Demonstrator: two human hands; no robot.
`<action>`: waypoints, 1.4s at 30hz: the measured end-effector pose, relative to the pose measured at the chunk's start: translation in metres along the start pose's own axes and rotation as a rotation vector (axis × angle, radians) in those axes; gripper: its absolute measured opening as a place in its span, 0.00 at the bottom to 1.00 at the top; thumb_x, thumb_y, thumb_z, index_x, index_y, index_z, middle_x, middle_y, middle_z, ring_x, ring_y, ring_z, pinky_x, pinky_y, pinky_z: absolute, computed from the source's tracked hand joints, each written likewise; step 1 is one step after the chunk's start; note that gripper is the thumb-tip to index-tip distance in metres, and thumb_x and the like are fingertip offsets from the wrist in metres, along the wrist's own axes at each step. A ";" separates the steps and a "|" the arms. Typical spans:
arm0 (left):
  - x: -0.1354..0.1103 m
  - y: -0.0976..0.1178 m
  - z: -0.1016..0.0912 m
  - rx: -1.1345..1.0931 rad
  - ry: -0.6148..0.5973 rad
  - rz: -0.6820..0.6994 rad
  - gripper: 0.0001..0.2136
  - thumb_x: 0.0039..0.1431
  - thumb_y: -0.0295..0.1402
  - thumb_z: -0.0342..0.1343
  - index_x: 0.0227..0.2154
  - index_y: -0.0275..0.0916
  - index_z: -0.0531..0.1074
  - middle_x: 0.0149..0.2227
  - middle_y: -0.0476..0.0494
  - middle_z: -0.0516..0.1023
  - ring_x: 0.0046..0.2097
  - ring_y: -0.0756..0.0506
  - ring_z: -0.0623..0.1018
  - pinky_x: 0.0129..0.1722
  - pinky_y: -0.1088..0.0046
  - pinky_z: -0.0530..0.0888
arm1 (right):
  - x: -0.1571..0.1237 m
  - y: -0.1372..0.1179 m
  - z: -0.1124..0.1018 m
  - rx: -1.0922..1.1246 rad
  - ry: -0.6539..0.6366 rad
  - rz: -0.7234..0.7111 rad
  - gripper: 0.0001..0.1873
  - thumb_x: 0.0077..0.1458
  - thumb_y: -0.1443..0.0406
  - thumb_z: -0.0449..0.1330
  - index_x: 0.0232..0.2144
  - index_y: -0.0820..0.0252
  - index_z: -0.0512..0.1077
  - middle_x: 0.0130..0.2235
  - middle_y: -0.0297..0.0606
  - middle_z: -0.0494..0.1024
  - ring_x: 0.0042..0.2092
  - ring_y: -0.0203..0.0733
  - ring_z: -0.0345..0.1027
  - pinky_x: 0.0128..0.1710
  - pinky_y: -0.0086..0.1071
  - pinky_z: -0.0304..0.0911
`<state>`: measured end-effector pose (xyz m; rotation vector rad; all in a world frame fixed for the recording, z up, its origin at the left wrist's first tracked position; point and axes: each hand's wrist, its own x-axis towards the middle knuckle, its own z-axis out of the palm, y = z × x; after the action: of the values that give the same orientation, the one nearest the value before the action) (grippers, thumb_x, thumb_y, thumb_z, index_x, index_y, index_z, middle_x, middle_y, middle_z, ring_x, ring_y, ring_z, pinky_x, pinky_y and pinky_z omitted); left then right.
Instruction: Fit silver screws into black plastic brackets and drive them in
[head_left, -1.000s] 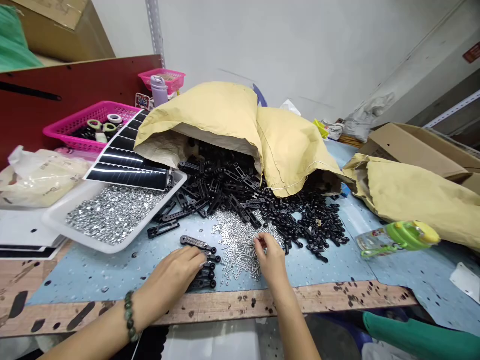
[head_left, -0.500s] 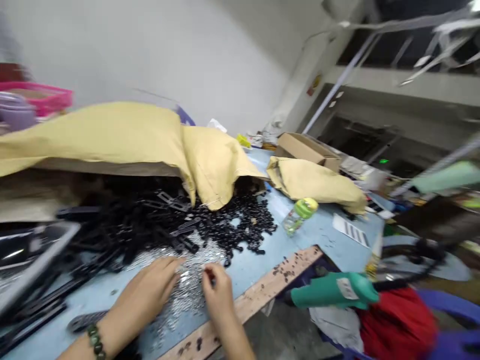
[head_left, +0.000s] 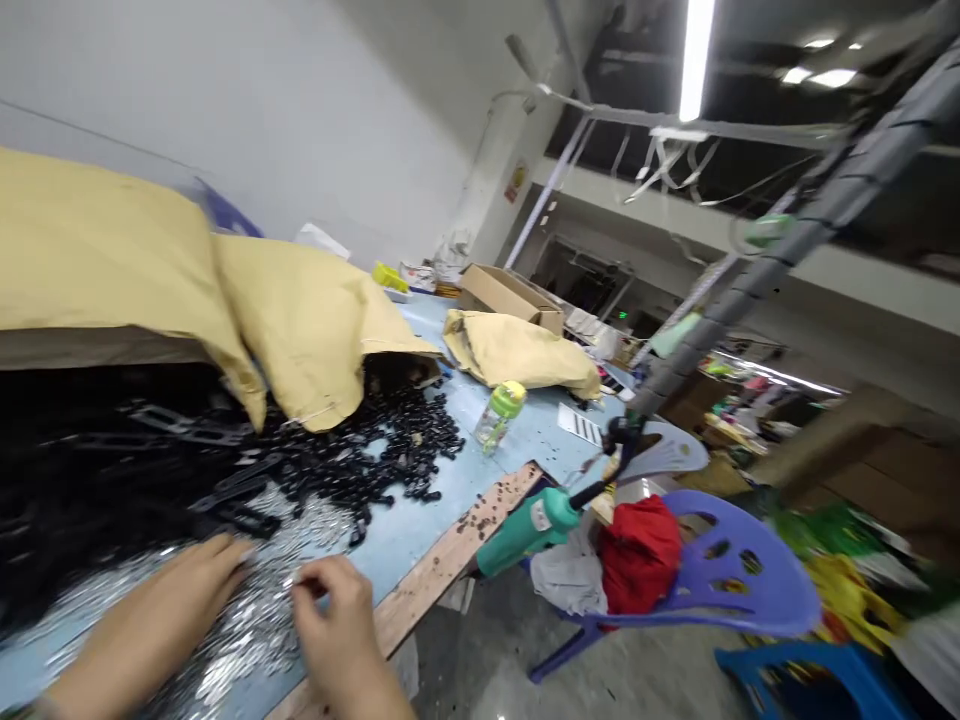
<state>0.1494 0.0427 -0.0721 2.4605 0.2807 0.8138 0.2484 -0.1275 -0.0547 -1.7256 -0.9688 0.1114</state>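
A: In the head view, what do the hands do?

B: The left hand (head_left: 142, 625) lies low over a pile of silver screws and washers (head_left: 240, 625), and its fingers (head_left: 225, 560) are stretched out, not closed. The right hand (head_left: 330, 625) is bent, and its fingers (head_left: 311, 580) come together in a pinch above the pile, but the view is too blurred for me to tell if they grip a piece.

A: Where is this pile?

B: It is on the pale blue table top (head_left: 424, 500), in front of the yellow paper sack (head_left: 300, 345). Black plastic parts (head_left: 345, 470) spread out from under the sack and touch the pile.

A: What more is on the surface?

B: Beyond the sack are a second paper sack (head_left: 517, 350), a cardboard box (head_left: 510, 298) and a bottle with a green cap (head_left: 499, 415).

A: And the room?

B: To the right of the sack, a purple plastic chair (head_left: 712, 570) holds a red cloth (head_left: 637, 555). Behind the sack is a white wall (head_left: 300, 120), and a long ceiling lamp (head_left: 696, 60) shines to its right.
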 end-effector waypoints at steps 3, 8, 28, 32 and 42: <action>0.013 0.051 -0.027 0.005 -0.065 -0.144 0.12 0.59 0.30 0.47 0.25 0.38 0.73 0.29 0.44 0.74 0.31 0.44 0.75 0.33 0.67 0.72 | -0.008 -0.009 -0.003 0.115 -0.047 0.073 0.09 0.51 0.71 0.55 0.34 0.59 0.72 0.32 0.35 0.76 0.35 0.39 0.70 0.36 0.28 0.66; 0.006 0.075 -0.069 -0.011 -0.020 -0.347 0.14 0.65 0.30 0.44 0.39 0.37 0.76 0.37 0.46 0.78 0.42 0.45 0.77 0.43 0.71 0.73 | -0.026 -0.021 0.005 0.218 -0.247 0.075 0.04 0.56 0.65 0.56 0.32 0.59 0.70 0.30 0.34 0.73 0.33 0.38 0.68 0.33 0.27 0.64; -0.161 0.122 -0.081 -0.032 0.239 -0.538 0.06 0.65 0.28 0.46 0.37 0.42 0.67 0.36 0.46 0.74 0.40 0.45 0.75 0.40 0.69 0.73 | -0.062 -0.064 0.056 -0.077 -0.643 -0.424 0.10 0.58 0.74 0.50 0.35 0.57 0.68 0.37 0.41 0.69 0.39 0.43 0.66 0.37 0.34 0.65; -0.162 0.126 -0.070 0.032 0.175 -0.487 0.08 0.65 0.25 0.44 0.37 0.42 0.66 0.36 0.45 0.74 0.39 0.44 0.74 0.39 0.66 0.72 | -0.055 -0.064 0.055 -0.064 -0.642 -0.415 0.09 0.56 0.75 0.52 0.33 0.57 0.66 0.35 0.38 0.69 0.37 0.42 0.66 0.36 0.34 0.65; -0.156 0.130 -0.057 0.289 0.181 -0.305 0.12 0.62 0.20 0.41 0.34 0.38 0.68 0.32 0.43 0.73 0.33 0.44 0.72 0.33 0.67 0.69 | -0.045 -0.071 0.052 -0.068 -0.750 -0.369 0.09 0.55 0.75 0.54 0.31 0.56 0.68 0.35 0.36 0.71 0.38 0.40 0.66 0.36 0.32 0.63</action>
<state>-0.0056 -0.0967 -0.0396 2.5146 0.8718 0.9130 0.1534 -0.1128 -0.0330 -1.5464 -1.8381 0.5130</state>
